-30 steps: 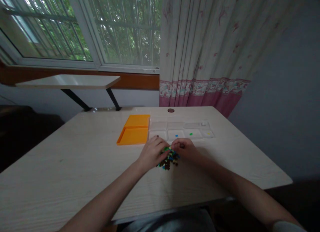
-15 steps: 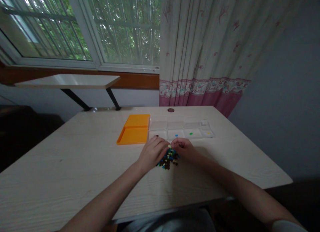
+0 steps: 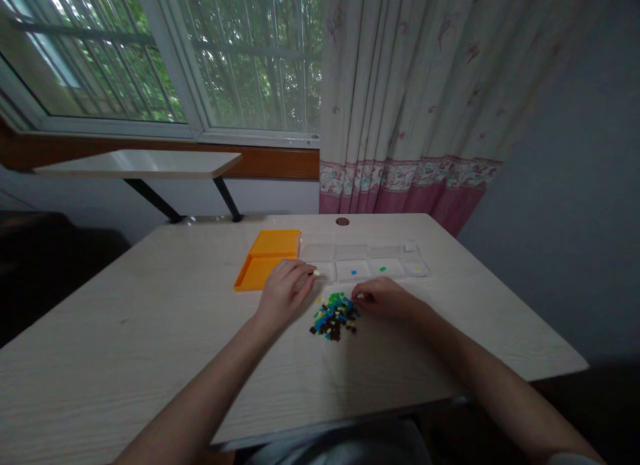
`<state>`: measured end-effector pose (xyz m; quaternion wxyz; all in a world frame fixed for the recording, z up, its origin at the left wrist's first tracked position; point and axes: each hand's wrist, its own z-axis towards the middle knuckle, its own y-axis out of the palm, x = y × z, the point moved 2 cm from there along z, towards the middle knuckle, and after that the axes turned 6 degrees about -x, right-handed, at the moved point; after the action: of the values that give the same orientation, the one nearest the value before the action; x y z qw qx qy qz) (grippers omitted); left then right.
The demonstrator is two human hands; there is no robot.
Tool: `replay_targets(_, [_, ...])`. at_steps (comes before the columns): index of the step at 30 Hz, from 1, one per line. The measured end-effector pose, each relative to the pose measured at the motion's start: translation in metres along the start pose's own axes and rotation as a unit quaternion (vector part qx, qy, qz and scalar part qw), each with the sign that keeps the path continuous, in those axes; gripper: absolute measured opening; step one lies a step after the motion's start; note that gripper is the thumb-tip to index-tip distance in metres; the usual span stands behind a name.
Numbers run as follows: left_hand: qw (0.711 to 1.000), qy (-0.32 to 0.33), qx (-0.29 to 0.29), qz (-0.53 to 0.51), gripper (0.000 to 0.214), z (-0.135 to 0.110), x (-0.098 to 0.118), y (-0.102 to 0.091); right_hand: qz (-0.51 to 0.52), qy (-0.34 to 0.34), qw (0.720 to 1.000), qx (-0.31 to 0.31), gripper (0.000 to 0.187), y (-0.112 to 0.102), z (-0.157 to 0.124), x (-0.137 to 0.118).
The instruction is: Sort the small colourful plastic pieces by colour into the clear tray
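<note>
My left hand (image 3: 284,290) pinches a small pale-yellow building brick (image 3: 317,273) between thumb and fingertips, over the left compartment of a clear plastic case (image 3: 345,280). My right hand (image 3: 384,298) has its fingers curled together at the right edge of a brick pile (image 3: 334,318); whether they hold a piece is hidden. Brown, blue, green and yellow bricks make up the pile. Single pieces lie in other compartments: a blue brick (image 3: 354,272), a green brick (image 3: 383,269) and a yellow brick (image 3: 418,268).
An orange open case (image 3: 249,271) lies left of the clear one, partly behind my left hand. A raised shelf (image 3: 145,163) on black legs stands at the table's back left. A round cable hole (image 3: 343,221) sits near the rear edge, below the curtain (image 3: 400,118).
My left hand has moved left and away from the pile, bringing a pale-yellow brick to the clear case. My right hand has shifted slightly right, and more of the pile shows.
</note>
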<state>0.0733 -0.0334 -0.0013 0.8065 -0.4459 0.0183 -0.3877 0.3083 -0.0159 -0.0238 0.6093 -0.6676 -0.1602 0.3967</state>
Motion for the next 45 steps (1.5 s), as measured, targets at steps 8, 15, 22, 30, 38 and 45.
replay_targets(8, [0.993,-0.088,0.015,0.071,0.023,0.003,-0.013,-0.005,0.004,-0.009,1.000,-0.025,0.019,0.003,0.001,-0.003])
replay_targets(15, [0.936,-0.280,-0.068,0.204,0.032,0.002,-0.056,-0.016,-0.016,0.014,0.999,-0.038,0.018,0.001,0.001,0.002])
replay_targets(22, [0.908,-0.330,-0.121,0.229,0.033,-0.002,-0.067,-0.017,-0.037,0.026,0.998,-0.045,0.019,-0.002,0.000,0.002])
replay_targets(30, [0.962,-0.220,-0.059,0.149,0.027,0.006,-0.041,-0.015,-0.050,0.032,0.997,-0.056,0.018,-0.001,0.001,0.002])
replay_targets(38, [0.981,0.050,-0.173,-0.064,0.016,-0.005,0.020,0.020,-0.025,0.003,1.000,0.002,0.022,0.006,0.004,-0.013])
replay_targets(45, [0.981,0.077,-0.173,-0.046,0.016,-0.007,0.029,0.025,-0.057,-0.014,0.998,0.033,0.025,0.012,0.005,-0.018])
